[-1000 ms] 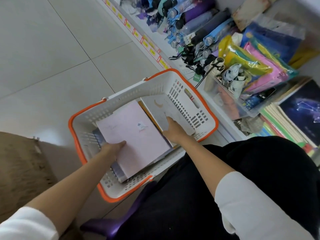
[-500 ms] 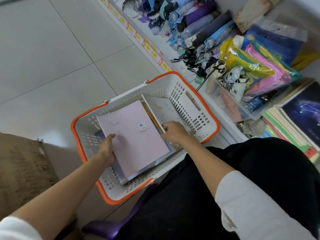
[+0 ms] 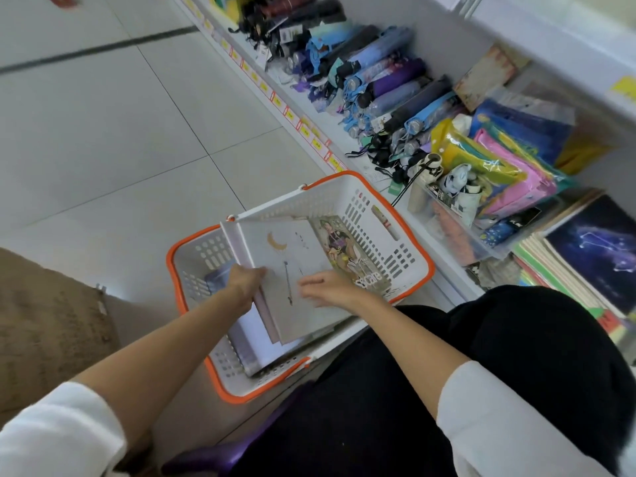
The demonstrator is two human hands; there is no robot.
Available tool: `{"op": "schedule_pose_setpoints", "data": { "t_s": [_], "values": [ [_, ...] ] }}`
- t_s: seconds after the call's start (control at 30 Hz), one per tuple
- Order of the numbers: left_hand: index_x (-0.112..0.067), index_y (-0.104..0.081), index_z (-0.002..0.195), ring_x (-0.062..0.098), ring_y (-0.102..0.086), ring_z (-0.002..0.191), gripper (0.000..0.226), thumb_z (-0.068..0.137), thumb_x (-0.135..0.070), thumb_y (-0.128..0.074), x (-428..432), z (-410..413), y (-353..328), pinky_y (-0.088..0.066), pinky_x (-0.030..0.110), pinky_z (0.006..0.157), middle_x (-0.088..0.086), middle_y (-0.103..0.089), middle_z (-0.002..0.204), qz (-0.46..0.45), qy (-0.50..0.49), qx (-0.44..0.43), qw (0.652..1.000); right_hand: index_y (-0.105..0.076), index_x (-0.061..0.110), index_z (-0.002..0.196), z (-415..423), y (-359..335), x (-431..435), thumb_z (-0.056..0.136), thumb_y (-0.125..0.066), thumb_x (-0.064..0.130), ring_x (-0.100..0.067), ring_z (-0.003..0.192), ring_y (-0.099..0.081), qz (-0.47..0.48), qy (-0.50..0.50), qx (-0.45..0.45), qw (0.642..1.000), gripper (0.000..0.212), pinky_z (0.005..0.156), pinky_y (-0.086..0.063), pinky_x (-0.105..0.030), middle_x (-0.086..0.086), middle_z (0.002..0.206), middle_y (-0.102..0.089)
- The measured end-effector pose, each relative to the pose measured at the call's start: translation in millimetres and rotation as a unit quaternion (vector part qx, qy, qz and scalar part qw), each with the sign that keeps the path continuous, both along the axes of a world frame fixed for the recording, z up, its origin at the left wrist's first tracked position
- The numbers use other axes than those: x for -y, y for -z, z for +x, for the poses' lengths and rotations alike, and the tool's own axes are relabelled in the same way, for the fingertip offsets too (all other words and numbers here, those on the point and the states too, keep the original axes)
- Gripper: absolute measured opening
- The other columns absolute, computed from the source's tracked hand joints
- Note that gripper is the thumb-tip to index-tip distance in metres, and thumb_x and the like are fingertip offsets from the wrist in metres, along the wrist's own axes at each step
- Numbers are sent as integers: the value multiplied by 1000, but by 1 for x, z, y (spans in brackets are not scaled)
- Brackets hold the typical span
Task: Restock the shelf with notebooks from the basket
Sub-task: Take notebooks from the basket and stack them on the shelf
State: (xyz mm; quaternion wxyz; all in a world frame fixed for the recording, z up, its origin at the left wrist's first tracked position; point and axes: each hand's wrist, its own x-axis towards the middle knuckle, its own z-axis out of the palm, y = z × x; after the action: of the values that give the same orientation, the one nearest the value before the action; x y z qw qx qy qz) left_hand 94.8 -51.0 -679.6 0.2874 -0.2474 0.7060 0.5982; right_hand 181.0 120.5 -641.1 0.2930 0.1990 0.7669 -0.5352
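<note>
Fingers of the left hand point(image 3: 246, 280) are curling round the left edge of a grey notebook point(image 3: 292, 256). The thumb is lying on the cover, and the other fingers are tucked under the edge, where we cannot see them. This notebook has a gold crescent moon on its cover and is lying tilted on top of the pile inside the basket point(image 3: 309, 204), a white one with an orange rim that is standing on the tiled floor point(image 3: 103, 132).

The right hand point(image 3: 327, 287) is resting flat on the same grey cover. Its fingers are straight and slightly apart, pointing toward the left hand and gripping nothing; the two hands are near each other but not touching.

Beneath the grey notebook we are seeing the edges of a pale pink notebook point(image 3: 266, 318) and a white one point(image 3: 254, 339). A notebook with a colourful figure on its cover point(image 3: 344, 249) is lying just beside it, against the basket's right wall. A bluish notebook point(image 3: 218, 278) is showing at the bottom, left of the left hand.

The shelf point(image 3: 335, 127) is running along the right, just beside the basket. It is carrying folded umbrellas point(image 3: 389, 77), bright plastic packets point(image 3: 499, 166) and a clear bin point(image 3: 457, 228). At its near end a stack of notebooks point(image 3: 550, 270) is lying flat, topped by a dark cover with constellations point(image 3: 599, 249).
</note>
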Motion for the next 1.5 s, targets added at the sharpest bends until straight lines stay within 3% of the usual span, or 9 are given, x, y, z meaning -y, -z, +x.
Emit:
{"op": "schedule_pose_setpoints", "data": {
  "t_s": [0.17, 0.27, 0.37, 0.5, 0.73, 0.9, 1.0, 1.37, 1.5],
  "values": [
    [4, -55, 121, 26, -64, 79, 30, 92, -2, -56, -11, -7, -38, -53, 37, 71, 19, -65, 105, 59, 64, -61, 994, -54, 13, 124, 11, -28, -54, 89, -65, 35, -9, 114, -53, 4, 146, -40, 989, 43, 93, -42, -24, 10, 123, -55],
    [0, -56, 124, 26, -65, 86, 34, 91, -3, -58, -28, -9, -66, -55, 38, 78, 18, -66, 111, 103, 95, -95, 986, -44, 14, 140, 16, -32, -78, 76, -67, 64, -19, 121, -50, -9, 246, -26, 969, 85, 106, -40, -39, 4, 133, -52],
    [-3, -54, 128, 30, -64, 98, 36, 92, -3, -54, -51, -9, -94, -54, 42, 87, 18, -63, 122, 171, 129, -110, 970, -52, 21, 125, 18, -51, -90, 69, -58, 81, -16, 80, -54, -14, 267, -14, 963, 82, 75, -50, -34, 6, 88, -56],
    [-4, -53, 128, 26, -65, 91, 33, 95, -4, -50, -93, -6, -145, -53, 40, 85, 15, -63, 116, 230, 153, -122, 953, -51, 22, 132, 21, -88, -116, 71, -67, 68, -16, 113, -57, 3, 244, -20, 970, 77, 98, -43, -33, 10, 122, -57],
    [-4, -53, 126, 28, -61, 101, 31, 101, -19, -42, -147, -12, -202, -49, 41, 87, 12, -62, 124, 214, 126, -159, 956, -53, 21, 127, 45, -173, -177, 93, -57, 23, -32, 106, -64, -62, 313, -116, 941, 34, 95, -50, -52, -13, 119, -66],
    [-7, -57, 123, 32, -65, 101, 33, 102, -27, -41, -193, 10, -243, -52, 46, 90, 14, -66, 117, 243, 175, -211, 931, -31, 49, 133, 81, -228, -211, 92, -62, 20, -26, 108, -65, -95, 300, -186, 931, 59, 92, -52, -43, 2, 123, -64],
    [-9, -56, 121, 33, -64, 101, 25, 99, -14, -47, -222, 30, -259, -53, 46, 88, 16, -65, 118, 275, 195, -243, 909, -43, 20, 141, 105, -256, -230, 86, -66, 12, -30, 106, -65, -35, 306, -229, 923, 60, 95, -50, -45, -7, 122, -66],
    [-8, -60, 118, 30, -66, 102, 27, 93, -18, -59, -345, 80, -334, -54, 46, 87, 10, -68, 114, 252, 414, -303, 821, -66, 10, 111, 189, -319, -313, 85, -59, -3, -26, 82, -70, -7, 528, -369, 765, 30, 64, -57, -31, -11, 101, -72],
    [-3, -60, 119, 26, -62, 100, 32, 89, 3, -50, -395, 102, -347, -52, 24, 80, 10, -66, 113, 197, 441, -422, 767, -65, 7, 114, 199, -320, -349, 81, -62, -3, -30, 92, -68, 28, 606, -394, 690, 34, 81, -57, -41, -12, 106, -70]
  ]
}}
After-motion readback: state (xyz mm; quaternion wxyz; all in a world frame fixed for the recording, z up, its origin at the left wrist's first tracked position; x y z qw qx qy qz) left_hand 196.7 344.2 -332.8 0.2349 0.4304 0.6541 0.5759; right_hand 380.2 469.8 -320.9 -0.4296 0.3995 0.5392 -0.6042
